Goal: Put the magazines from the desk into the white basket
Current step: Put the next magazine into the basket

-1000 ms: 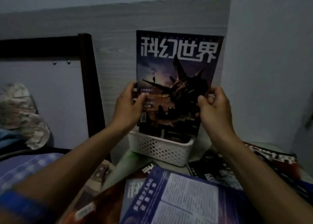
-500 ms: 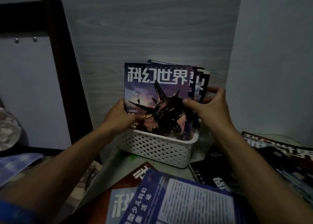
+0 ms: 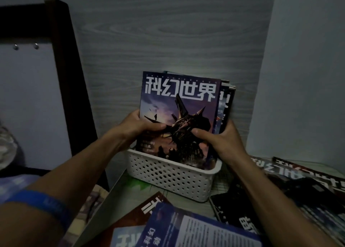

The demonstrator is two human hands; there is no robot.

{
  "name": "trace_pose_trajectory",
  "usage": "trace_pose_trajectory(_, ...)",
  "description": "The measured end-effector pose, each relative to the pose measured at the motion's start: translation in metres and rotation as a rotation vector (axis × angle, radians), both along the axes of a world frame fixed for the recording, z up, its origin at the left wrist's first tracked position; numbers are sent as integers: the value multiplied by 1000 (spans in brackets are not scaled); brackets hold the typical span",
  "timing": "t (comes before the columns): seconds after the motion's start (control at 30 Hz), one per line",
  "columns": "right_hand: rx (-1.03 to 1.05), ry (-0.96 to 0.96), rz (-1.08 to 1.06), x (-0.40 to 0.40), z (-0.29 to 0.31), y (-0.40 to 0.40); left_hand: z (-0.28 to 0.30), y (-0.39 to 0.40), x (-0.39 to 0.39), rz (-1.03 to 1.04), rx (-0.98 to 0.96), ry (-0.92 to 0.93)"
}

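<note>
Sci-fi magazine (image 3: 179, 116) is stood upright in white basket (image 3: 173, 176), fronting other issues | side edges are pinched by left hand (image 3: 138, 125) and right hand (image 3: 222, 140) | judged light, floppy, glossy-slick | best gripped at both edges, low down.

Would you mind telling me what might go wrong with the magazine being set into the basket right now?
1. The purple-cover magazine stands far taller than the white basket, so once the left hand and right hand let go it may flop forward.
2. The standing magazines behind also overtop the rim and lean toward the wood-grain panel; more weight could tip the basket.
3. The loose magazines on the desk could be knocked by either forearm.
</note>
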State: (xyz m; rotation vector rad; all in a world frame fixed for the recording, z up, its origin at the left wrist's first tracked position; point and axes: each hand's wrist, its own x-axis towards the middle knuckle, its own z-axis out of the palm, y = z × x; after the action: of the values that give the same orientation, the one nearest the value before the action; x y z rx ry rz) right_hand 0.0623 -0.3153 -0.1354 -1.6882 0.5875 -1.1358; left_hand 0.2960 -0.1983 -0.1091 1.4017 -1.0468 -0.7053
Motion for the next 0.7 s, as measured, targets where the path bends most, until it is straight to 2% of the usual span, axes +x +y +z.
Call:
trace_pose_trajectory(0.13,-133,-45,-86,0,12,19,-6,2,0,117,-231,-80)
trace_pose_trajectory(0.23,-213,-85,-44,0,21,26,-8,3,-2,147,-353,-66)
trace_pose_trajectory(0.3,-153,-92,64,0,22,23,-9,-1,-5,124,-335,-96)
trace_pose_trajectory(0.4,-71,-135,136,1,21,17,-11,-9,-10,26,-196,-179)
trace_pose_trajectory(0.47,-65,-97,123,1,18,14,-9,-12,-10,-53,-104,-174)
trace_pose_trajectory(0.53,-97,21,65,-1,12,12,-8,-10,-8,-97,-75,-159)
trace_pose_trajectory(0.63,-118,149,-20,-2,4,8,-6,-7,-9,-73,-63,-136)
trace_pose_trajectory(0.7,-97,189,-47,-1,1,4,-6,-8,-13,-53,-49,-187)
